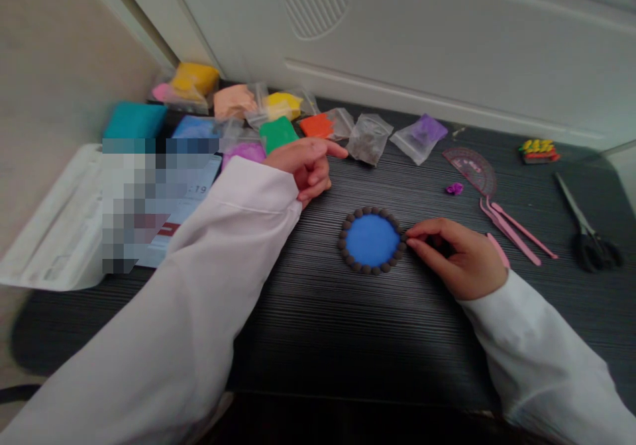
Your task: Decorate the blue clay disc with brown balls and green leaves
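- The bare right hand (pixel 462 259) pinched the right edge of a dark-brown, beaded, clay-like ring (pixel 374 270) around a flat blue disc (pixel 372 240).
- The half-curled left hand (pixel 308 167) pointed toward a clear plastic bag (pixel 370 138).

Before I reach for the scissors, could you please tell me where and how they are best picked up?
I'd take the scissors by the black handles, bringing the right hand in from the near side. The handles lie closer to you, while the blades point away. That approach should also avoid the pink tweezers to their left.
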`<state>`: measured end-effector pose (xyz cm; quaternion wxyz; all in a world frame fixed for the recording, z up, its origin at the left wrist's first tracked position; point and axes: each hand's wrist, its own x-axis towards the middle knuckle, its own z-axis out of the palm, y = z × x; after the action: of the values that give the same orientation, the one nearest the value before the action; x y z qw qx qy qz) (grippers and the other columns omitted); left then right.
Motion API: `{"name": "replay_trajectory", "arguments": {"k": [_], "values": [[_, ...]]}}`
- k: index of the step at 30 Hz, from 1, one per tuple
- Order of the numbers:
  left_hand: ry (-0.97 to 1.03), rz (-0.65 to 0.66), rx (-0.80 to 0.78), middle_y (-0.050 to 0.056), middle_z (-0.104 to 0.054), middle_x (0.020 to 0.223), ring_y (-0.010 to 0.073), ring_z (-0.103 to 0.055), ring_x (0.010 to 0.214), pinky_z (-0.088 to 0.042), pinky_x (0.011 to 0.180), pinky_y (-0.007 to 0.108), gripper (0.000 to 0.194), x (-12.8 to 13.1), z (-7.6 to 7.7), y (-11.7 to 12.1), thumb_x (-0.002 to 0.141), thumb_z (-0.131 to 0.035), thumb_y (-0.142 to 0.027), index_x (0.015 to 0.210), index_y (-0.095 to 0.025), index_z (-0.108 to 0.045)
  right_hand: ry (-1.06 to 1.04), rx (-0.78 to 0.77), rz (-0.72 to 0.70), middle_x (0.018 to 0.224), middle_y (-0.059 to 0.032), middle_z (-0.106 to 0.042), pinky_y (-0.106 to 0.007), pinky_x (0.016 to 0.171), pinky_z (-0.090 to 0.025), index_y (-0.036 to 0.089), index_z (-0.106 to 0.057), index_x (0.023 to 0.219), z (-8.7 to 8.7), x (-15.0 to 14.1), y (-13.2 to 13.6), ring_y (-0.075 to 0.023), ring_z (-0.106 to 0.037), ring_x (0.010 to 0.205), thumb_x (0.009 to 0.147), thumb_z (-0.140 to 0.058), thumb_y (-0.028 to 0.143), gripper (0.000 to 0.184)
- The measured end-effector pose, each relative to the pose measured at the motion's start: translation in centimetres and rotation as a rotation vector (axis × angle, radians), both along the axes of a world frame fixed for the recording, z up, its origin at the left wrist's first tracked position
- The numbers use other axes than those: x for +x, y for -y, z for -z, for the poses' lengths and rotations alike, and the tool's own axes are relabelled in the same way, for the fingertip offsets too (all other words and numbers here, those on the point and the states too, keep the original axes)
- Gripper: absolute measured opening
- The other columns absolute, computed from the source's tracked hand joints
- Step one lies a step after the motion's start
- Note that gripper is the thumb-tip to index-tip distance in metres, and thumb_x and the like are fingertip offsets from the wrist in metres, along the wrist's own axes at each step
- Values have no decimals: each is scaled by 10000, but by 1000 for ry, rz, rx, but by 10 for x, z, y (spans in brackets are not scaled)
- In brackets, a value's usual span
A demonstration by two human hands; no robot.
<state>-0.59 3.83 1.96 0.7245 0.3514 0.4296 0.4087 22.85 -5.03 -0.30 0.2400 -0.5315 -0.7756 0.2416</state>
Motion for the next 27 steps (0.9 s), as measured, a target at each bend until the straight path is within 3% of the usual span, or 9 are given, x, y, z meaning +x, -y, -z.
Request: {"name": "replay_trajectory", "arguments": {"k": [5, 12, 17, 23, 27], "values": [[-14, -16, -39, -59, -286, 398, 24, -286, 248, -307, 373, 194, 187, 1, -2, 1, 777, -428, -198, 787, -92, -582, 29, 1, 5, 777, -11, -616, -256, 565, -430, 223, -577, 871, -2, -1, 0, -120, -532, 657, 747, -532, 239, 133], [20, 53, 48, -40, -346, 386, 35, -306, 242, -332, 403, 219, 252, -4, 4, -2, 807, -356, -153, 724, -92, -587, 15, 21, -7, 794, -9, -614, -254, 563, -430, 226, -573, 879, -3, -1, -1, -119, -531, 660, 743, -536, 206, 142], [20, 61, 31, -46, -356, 395, 37, -310, 247, -298, 362, 199, 238, -4, 3, 0, 811, -353, -149, 749, -103, -579, -3, 92, -4, 883, -35, -599, -300, 687, -453, 231, -573, 941, -6, 7, -2, -153, -552, 801, 760, -504, 171, 203], [35, 105, 104, -50, -368, 403, 32, -318, 252, -282, 347, 186, 204, -7, 7, -1, 796, -376, -165, 780, -102, -570, 19, 137, 71, 870, -44, -589, -302, 700, -450, 222, -580, 925, -4, 15, -5, -159, -551, 809, 758, -511, 185, 184], [44, 178, 121, -51, -384, 420, 38, -337, 267, -276, 330, 179, 175, -11, 9, -4, 774, -427, -219, 816, -113, -560, -77, 52, 194, 857, -38, -597, -303, 662, -461, 212, -570, 878, 1, 16, -3, -163, -564, 767, 720, -570, 257, 164]]}}
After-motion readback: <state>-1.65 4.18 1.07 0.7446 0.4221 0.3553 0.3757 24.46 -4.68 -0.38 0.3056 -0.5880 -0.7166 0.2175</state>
